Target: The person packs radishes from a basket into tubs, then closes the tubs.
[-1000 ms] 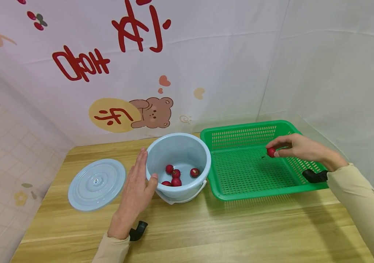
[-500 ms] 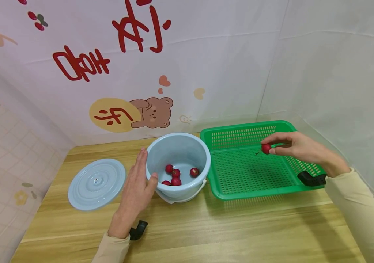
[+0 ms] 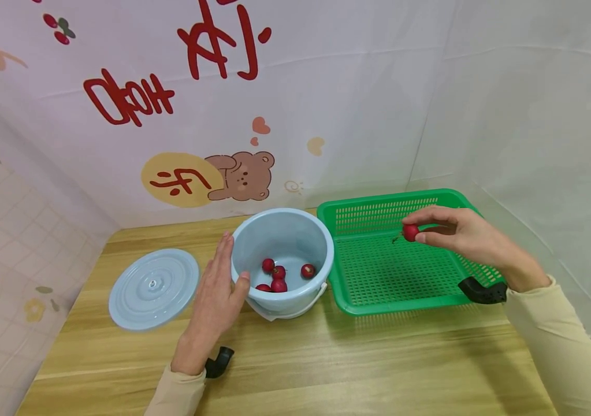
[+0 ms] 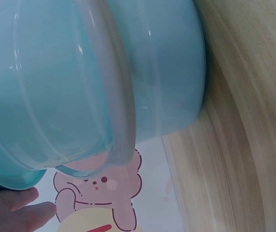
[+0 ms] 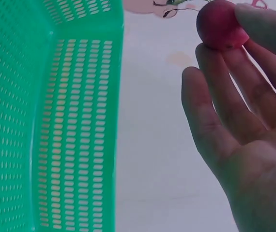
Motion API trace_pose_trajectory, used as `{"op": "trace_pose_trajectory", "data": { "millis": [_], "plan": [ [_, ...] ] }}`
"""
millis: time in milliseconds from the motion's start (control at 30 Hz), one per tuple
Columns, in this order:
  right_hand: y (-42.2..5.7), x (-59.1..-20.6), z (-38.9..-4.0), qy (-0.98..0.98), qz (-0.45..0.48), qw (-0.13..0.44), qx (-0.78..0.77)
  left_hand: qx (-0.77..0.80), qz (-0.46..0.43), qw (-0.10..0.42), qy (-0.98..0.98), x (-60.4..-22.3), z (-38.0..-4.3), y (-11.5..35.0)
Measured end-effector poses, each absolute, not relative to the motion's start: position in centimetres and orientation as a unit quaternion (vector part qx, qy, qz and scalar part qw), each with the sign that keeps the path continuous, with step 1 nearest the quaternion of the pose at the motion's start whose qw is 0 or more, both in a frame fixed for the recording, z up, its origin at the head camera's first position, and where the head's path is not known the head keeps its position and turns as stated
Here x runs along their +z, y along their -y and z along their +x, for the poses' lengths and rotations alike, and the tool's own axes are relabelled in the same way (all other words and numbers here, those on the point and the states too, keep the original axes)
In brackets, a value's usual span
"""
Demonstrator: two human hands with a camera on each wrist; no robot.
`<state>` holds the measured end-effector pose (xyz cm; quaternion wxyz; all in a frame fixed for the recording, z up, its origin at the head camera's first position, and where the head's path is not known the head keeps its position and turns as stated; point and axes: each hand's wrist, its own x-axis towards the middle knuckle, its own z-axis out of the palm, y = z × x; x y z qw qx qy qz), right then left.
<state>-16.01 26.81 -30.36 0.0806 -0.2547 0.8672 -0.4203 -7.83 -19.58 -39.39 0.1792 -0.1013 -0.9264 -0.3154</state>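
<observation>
My right hand (image 3: 474, 238) pinches a small round red radish (image 3: 411, 233) between thumb and fingers, above the green basket (image 3: 342, 300). In the right wrist view the radish (image 5: 221, 24) sits at the fingertips, its thin green stem pointing away from the hand. On the left, my left hand (image 3: 217, 303) lies with straightened fingers against the rim of a light blue bucket (image 3: 295, 228). Inside the bucket, several red radishes (image 3: 278, 285) rest on the bottom. The left wrist view shows the bucket's side (image 4: 51, 92) and its pale handle (image 4: 121, 96) up close.
A round light blue lid (image 3: 155, 289) lies on the wooden table (image 3: 326, 364) left of the bucket. Basket and bucket stand side by side near the back wall cloth (image 3: 368, 104), which carries a printed bear and red characters.
My right hand has moved left over the basket with the radish in its fingers. The left hand has stayed at the bucket's rim.
</observation>
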Motion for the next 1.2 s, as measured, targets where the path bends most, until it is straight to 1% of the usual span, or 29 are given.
{"op": "trace_pose_trajectory", "data": {
  "millis": [333,600,867,1200],
  "plan": [
    [-24.3,-29.9,-14.5,-0.836,-0.27,0.032,-0.477,-0.317,-0.1,0.175,0.927,-39.4,-7.8,19.7],
    [-21.8,-29.9,-13.4,-0.818,-0.286,-0.024,-0.498,-0.314,-0.098,0.169,0.929,-39.3,-7.8,19.8],
    [-19.0,-30.2,-12.5,-0.777,-0.331,-0.072,-0.531,-0.313,-0.096,0.162,0.931,-39.1,-7.8,19.7],
    [-15.7,-30.7,-11.9,-0.744,-0.368,-0.097,-0.55,-0.314,-0.091,0.158,0.932,-39.1,-7.7,19.8]
  ]
}}
